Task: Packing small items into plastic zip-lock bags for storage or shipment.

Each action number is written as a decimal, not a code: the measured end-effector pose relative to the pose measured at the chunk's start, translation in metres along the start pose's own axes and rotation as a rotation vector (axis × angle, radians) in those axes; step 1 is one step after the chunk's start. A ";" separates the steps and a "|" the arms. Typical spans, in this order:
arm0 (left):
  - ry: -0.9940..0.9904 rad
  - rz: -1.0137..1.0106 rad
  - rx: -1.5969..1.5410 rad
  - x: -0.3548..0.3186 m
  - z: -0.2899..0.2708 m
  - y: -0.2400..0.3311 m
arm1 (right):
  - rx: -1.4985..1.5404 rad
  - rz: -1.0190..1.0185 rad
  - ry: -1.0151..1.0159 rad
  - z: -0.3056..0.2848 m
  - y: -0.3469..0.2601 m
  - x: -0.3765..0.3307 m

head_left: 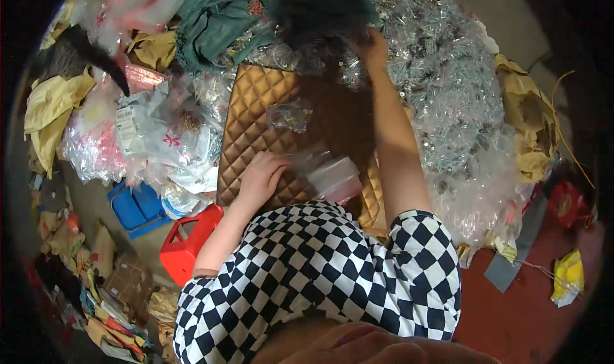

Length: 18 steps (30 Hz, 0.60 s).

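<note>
At the far left, brown paper (57, 118) lay beside clear plastic bags (169, 124), some marked in red. Nearer, a blue plastic container (137, 209) stood on the floor, with a red stool (188, 244) just right of it. Green cloth (214, 28) was heaped at the far side.

The person's left hand (261, 174) was over the near left part of a brown quilted mat (252, 105), fingers curled at the left edge of some clear packets (336, 180); whether they pinched the plastic I cannot tell. Those packets lay at the near side of the mat, close to the checked shirt (313, 249). Farther off, a small clear bag (291, 116) rested mid-mat.

The right hand (371, 47) reached to the far side, by the glittery pile (448, 102); shadow and blur hid its fingertips, so its grip could not be told. Right of the pile were more brown paper and, nearer, a yellow packet (568, 276).
</note>
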<state>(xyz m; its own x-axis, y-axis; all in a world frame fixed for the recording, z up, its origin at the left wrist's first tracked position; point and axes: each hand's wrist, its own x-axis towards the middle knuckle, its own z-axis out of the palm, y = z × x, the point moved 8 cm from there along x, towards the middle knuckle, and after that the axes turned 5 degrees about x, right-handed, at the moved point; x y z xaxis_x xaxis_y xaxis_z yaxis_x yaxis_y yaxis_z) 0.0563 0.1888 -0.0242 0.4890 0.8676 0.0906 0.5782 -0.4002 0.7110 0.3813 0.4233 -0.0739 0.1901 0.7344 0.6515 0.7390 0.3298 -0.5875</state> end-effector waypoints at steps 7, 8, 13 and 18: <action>0.051 -0.065 0.051 -0.008 0.036 -0.026 | 0.765 0.960 -0.459 -0.081 -0.040 -0.103; -0.017 -0.064 0.023 -0.004 0.051 -0.028 | 0.765 0.969 -0.460 -0.095 -0.063 -0.113; -0.153 0.187 -0.147 0.013 0.066 0.040 | 0.690 0.566 -0.915 -0.138 -0.173 -0.159; -0.168 0.353 -0.215 -0.012 0.057 0.089 | 0.686 0.587 -1.217 -0.162 -0.213 -0.188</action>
<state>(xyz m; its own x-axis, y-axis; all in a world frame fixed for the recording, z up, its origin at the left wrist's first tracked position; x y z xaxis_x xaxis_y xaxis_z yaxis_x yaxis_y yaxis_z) 0.1389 0.1265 -0.0019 0.7415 0.6218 0.2520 0.2163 -0.5772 0.7875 0.2927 0.1191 0.0065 -0.5465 0.7708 -0.3274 0.2499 -0.2230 -0.9422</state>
